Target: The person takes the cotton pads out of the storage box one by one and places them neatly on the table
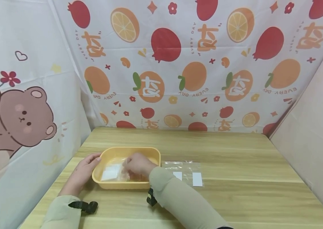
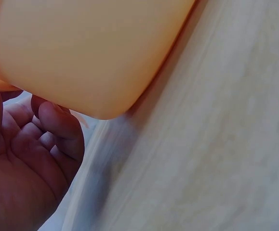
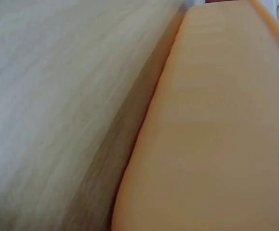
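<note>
A yellow plastic basin (image 1: 127, 185) stands on the table, holding clear plastic bags with white labels (image 1: 111, 173). My left hand (image 1: 86, 168) grips the basin's left end by the rim. In the left wrist view, the left hand (image 2: 38, 149) has its fingers curled beneath the rim of the basin (image 2: 91, 53). My right hand (image 1: 139, 163) reaches over the near right side into the basin and pinches a clear plastic bag (image 1: 128, 173) there; its fingertips are partly hidden. The right wrist view shows only the basin's outer wall (image 3: 211, 130) and the tabletop, with no hand.
To the right of the basin, clear bags (image 1: 188, 165) with white labels (image 1: 197, 179) lie flat on the wood-grain table (image 1: 250, 190), partly behind my right sleeve. A fruit-print cloth (image 1: 172, 73) hangs behind the table, and a bear-print cloth (image 1: 27, 117) hangs at the left.
</note>
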{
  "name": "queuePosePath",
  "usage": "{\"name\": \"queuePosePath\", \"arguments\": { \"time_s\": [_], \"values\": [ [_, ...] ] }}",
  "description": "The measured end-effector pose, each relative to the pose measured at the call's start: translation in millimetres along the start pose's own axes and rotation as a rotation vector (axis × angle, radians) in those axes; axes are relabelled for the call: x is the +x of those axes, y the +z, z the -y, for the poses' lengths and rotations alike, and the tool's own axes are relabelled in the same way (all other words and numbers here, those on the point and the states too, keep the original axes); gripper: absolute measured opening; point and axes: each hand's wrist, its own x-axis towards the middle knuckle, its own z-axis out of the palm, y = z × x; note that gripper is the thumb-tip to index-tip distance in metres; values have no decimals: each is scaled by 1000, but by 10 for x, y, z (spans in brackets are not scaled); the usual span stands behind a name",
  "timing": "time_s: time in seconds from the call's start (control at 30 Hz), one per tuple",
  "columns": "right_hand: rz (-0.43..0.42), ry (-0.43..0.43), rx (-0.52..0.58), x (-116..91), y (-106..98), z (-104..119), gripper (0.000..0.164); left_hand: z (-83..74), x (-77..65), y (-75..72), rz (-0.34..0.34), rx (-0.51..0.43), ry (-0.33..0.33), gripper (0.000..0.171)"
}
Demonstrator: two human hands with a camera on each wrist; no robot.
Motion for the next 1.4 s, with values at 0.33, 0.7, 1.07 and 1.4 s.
{"name": "queuePosePath", "arguments": {
  "time_s": [0.33, 0.7, 1.07, 1.4],
  "values": [
    [3, -139, 213, 4, -162, 30, 16, 5, 5, 2, -2, -8, 14, 61],
    [11, -172, 263, -33, -510, 38, 29, -3, -2, 28, -11, -6, -17, 61],
    [168, -249, 341, -217, -1023, 74, 25, -3, -16, 23, 1, 4, 0, 62],
    [174, -303, 305, -496, -1587, 60, 24, 33, 18, 26, 0, -11, -2, 60]
  ]
}}
